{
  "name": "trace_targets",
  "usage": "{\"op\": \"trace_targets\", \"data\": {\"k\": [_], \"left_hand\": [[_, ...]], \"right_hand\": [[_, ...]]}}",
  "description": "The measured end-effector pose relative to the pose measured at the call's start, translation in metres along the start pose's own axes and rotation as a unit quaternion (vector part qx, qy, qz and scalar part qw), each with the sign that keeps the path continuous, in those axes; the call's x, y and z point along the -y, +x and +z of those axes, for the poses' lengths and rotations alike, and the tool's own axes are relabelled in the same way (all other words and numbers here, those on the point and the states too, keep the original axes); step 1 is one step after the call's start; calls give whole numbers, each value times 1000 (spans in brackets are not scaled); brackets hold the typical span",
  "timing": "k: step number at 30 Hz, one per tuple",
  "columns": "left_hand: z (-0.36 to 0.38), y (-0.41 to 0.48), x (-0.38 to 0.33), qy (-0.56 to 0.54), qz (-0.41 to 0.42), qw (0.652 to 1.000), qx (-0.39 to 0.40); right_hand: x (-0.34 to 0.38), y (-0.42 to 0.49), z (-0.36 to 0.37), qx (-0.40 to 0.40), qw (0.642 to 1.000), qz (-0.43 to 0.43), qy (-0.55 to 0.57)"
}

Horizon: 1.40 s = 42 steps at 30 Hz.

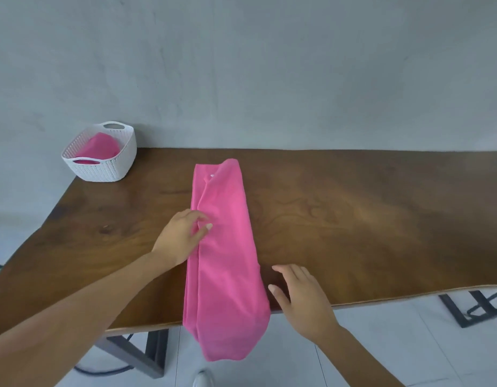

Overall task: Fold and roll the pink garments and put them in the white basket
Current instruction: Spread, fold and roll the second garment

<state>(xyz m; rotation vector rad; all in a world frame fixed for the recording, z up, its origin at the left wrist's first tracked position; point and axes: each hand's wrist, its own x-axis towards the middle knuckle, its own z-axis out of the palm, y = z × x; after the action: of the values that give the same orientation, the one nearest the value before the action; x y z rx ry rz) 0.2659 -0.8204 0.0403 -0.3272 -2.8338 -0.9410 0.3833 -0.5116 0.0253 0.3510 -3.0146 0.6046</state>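
The garment (pixel 225 247) lies on the table (pixel 353 219) as one long narrow strip, folded lengthwise. Its far end points at the wall and its near end hangs over the near edge. It looks like thin, soft knit: light, limp and prone to creasing, and the layers will probably slide over each other when pushed. A roll would best start at one end, with both hands across the full width. The hanging end would likely have to come up onto the table first (otherwise its weight may drag the strip askew). The left hand (pixel 180 236) rests on the strip's left edge about halfway along, fingers lightly bent. Motion blur there makes it impossible to tell whether thumb and fingers pinch a fold or only press on it. The right hand (pixel 303 297) is spread and relaxed just beside the right edge, near the table's front, holding nothing; whether it touches the wood is unclear. The basket (pixel 102 169) stands on the far left corner, well apart, with a pink bundle (pixel 99 148) already inside. How neatly that bundle is rolled cannot be judged, since the basket wall hides most of it. A small white mark (pixel 212 175) near the strip's far end may be a label. How many layers the strip has is hidden.
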Motion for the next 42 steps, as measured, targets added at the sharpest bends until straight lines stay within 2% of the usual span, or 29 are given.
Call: {"op": "trace_targets", "data": {"k": [3, 6, 14, 20, 24, 29, 33, 38, 42], "left_hand": [[-5, 31, 9, -58, -102, 992, -36], [-8, 67, 17, -102, -204, 973, -24], [-6, 159, 41, -221, -323, 920, 5], [9, 207, 45, -242, -404, 882, 19], [16, 220, 35, -173, -410, 895, 23], [25, 226, 33, -179, -404, 897, 12], [25, 224, 33, -220, -323, 920, -34], [12, 218, 31, -215, -222, 947, -90], [6, 218, 32, -214, -184, 956, -85]], "right_hand": [[-3, 24, 0, -4, 1000, -5, -9], [-3, 47, -2, 11, 1000, -9, -16], [0, 122, -8, 20, 1000, -6, -15], [4, 179, -8, 14, 1000, -2, -21], [5, 203, -4, 13, 1000, -3, -22], [10, 236, -12, 23, 999, -29, -31], [20, 284, -33, 41, 998, -34, -24], [33, 363, -50, 80, 995, -59, 6], [48, 422, -49, 186, 980, -73, 9]]}}
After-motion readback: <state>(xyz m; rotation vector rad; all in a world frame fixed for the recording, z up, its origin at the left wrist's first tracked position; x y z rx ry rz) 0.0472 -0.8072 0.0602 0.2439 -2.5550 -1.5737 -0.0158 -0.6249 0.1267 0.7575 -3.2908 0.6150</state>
